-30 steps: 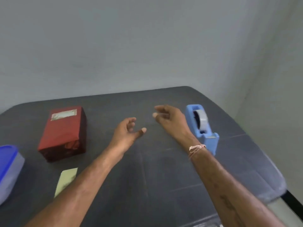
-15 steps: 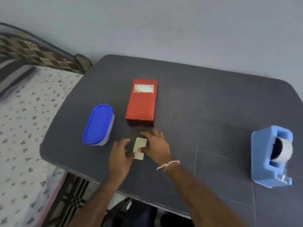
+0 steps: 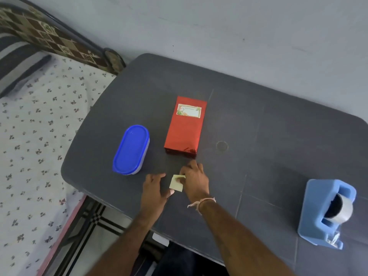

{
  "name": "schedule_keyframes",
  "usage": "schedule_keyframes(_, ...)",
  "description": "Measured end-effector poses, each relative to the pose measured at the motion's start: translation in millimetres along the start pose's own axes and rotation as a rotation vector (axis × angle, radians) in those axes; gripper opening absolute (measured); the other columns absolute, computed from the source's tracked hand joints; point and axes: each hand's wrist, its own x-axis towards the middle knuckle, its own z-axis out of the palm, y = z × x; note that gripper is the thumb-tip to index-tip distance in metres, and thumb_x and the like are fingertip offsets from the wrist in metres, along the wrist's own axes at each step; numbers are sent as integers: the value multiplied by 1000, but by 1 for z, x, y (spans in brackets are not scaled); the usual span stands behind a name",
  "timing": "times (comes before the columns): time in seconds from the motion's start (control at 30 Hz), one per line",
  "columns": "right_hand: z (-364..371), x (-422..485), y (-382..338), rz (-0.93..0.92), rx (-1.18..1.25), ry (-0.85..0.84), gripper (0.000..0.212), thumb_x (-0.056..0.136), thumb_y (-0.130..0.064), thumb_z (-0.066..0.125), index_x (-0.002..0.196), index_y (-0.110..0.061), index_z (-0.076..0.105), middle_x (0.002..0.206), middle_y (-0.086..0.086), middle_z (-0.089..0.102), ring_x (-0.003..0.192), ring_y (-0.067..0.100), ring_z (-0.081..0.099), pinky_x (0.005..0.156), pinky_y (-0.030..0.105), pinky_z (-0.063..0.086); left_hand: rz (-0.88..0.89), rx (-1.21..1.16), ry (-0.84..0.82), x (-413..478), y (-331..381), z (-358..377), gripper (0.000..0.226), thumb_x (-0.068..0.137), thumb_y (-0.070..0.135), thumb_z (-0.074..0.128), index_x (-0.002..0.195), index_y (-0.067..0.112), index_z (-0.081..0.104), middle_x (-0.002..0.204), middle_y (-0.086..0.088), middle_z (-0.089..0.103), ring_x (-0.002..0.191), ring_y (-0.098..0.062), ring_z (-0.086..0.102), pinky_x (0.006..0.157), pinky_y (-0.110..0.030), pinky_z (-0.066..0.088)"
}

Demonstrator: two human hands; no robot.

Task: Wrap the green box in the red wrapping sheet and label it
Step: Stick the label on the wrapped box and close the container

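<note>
A: Tally on the table (image 3: pixel 258 120)?
B: One red wrapped box (image 3: pixel 184 129), carrying one label (image 3: pixel 188 110). One blue-lidded container (image 3: pixel 131 150). One blue tape dispenser (image 3: pixel 326 214), one roll in it. One pale yellow slip (image 3: pixel 176 185).
A: Hands?
B: Two: left hand (image 3: pixel 156 189), right hand (image 3: pixel 194 181).

On the worktop (image 3: pixel 258 120) the box (image 3: pixel 184 132) lies near the middle, a label (image 3: pixel 188 110) on its far end. The tub (image 3: pixel 131 150) sits left of it, the tape dispenser (image 3: pixel 326 214) well to the right. A paper slip (image 3: pixel 176 184) lies before the box, between the left hand (image 3: pixel 155 190) and right hand (image 3: pixel 195 182). A bed (image 3: pixel 35 136) stands left of the worktop.
</note>
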Motion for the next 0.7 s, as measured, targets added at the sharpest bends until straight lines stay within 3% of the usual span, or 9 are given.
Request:
schedule_keyframes(0.07, -3, 3, 4, 24, 77, -1, 11, 88, -24, 74, 99, -21, 72, 113, -3, 57, 106, 18, 54, 76, 34, 52, -4, -76, 1, 3, 11, 2, 46, 87, 21, 80, 130, 19, 63, 123, 5, 53, 107, -17, 60, 91, -31, 53)
schedule_keyframes(0.17, -20, -4, 16, 173, 506, -25, 7, 85, -20, 77, 81, -19, 72, 77, -6, 65, 72, 10, 62, 64, 24, 44, -27, -324, -26, 8, 37, 7, 12, 94, 18, 72, 107, 19, 73, 99, 8, 74, 90, -8, 70, 77, -25, 54)
schedule_keyframes(0.23, -45, -18, 30, 219, 763, -58, 5, 87, -13, 76, 83, -13, 72, 69, -3, 66, 60, 4, 58, 60, 21, 45, -50, -487, -85, 5, 62, 11, 7, 96, 17, 70, 93, 16, 76, 82, 4, 77, 73, -2, 69, 65, -21, 50)
schedule_keyframes(0.27, -61, -28, 38, 229, 865, -62, 2, 89, -10, 74, 90, -11, 72, 70, 0, 67, 59, 5, 58, 59, 22, 47, -78, -573, -133, 1, 77, 14, 9, 96, 16, 69, 90, 13, 76, 79, 1, 77, 68, -2, 66, 62, -20, 47)
schedule_keyframes(0.37, -105, -65, 70, 227, 1111, 26, 23, 94, -4, 67, 113, -17, 65, 74, 8, 67, 60, 13, 59, 56, 25, 48, -167, -838, -315, -9, 122, 34, 9, 95, 14, 69, 95, 7, 74, 78, -2, 74, 67, -10, 59, 63, -24, 44)
schedule_keyframes(0.47, -138, -99, 106, 188, 1279, 96, 18, 98, -6, 63, 113, -14, 71, 81, 12, 68, 61, 14, 57, 60, 24, 49, -180, -993, -466, -21, 170, 61, 33, 87, 16, 73, 120, 12, 68, 84, -5, 68, 71, -11, 57, 67, -24, 45)
schedule_keyframes(0.53, -157, -125, 138, 158, 1319, 155, 16, 99, -8, 63, 108, -11, 76, 81, 11, 69, 62, 13, 56, 61, 24, 48, -93, -989, -515, -39, 208, 85, 42, 86, 15, 74, 127, 11, 66, 88, -11, 63, 72, -12, 56, 66, -24, 44)
schedule_keyframes(0.7, -206, -203, 227, 49, 1431, 286, 23, 102, -19, 59, 112, -8, 76, 85, 9, 72, 73, 12, 58, 71, 25, 51, 64, -875, -376, -112, 306, 158, 9, 91, 7, 72, 100, 8, 71, 82, -4, 71, 69, -8, 62, 65, -23, 47)
